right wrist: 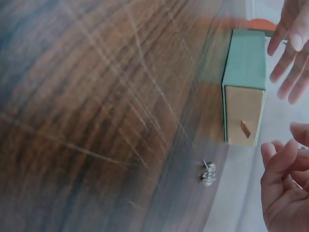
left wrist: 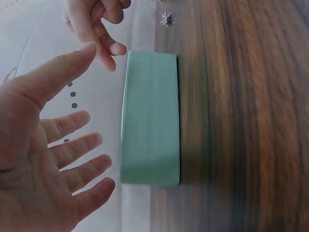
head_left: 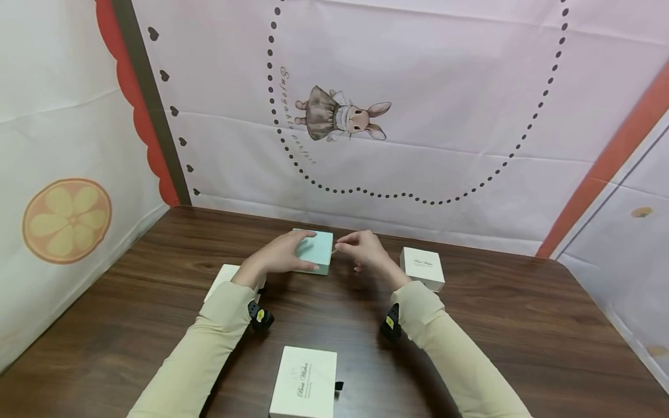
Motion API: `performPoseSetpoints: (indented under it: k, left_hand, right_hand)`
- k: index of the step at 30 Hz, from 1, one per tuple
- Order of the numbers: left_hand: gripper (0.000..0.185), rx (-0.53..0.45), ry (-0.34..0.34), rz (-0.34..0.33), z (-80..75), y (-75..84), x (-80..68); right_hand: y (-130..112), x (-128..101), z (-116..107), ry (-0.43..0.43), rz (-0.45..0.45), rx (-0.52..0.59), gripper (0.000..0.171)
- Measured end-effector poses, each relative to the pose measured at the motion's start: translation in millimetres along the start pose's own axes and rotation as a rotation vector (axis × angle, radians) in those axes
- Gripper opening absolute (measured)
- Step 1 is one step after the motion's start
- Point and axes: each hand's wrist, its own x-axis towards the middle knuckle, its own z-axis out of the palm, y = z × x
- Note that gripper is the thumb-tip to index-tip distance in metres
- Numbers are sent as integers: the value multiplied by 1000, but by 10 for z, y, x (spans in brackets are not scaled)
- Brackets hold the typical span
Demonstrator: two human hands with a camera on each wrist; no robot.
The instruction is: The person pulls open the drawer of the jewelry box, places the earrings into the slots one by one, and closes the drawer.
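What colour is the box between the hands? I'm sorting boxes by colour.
Mint green box, clearest in the left wrist view.

Boxes spread across a table, hands at the far middle one

A box [head_left: 315,251] sits at the table's [head_left: 522,325] far middle, the left hand [head_left: 282,253] over its left part, the right hand [head_left: 364,251] just beside its right end. A small earring [right wrist: 208,173] lies near that end. Other boxes lie right [head_left: 422,267], left [head_left: 226,277] and nearest [head_left: 305,383].

table [head_left: 496,325]: dark wood grain, smooth | green box [head_left: 315,249]: matt card | earring [right wrist: 208,173]: shiny metal
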Motion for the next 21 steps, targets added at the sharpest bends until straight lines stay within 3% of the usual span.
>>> performPoseSetpoints:
  k: [10,14,21]
  left_hand:
    - [84,0,3,-37,5,78,233]
    - [86,-6,-21,-94,-1,55,280]
    - [88,7,-75,-91,38,61,318]
  right_hand:
    - [55,91,85,-34,6,-25,25]
    - [78,116,129,-39,23,-20,24]
    - [115,138,180,4,25,-24,22]
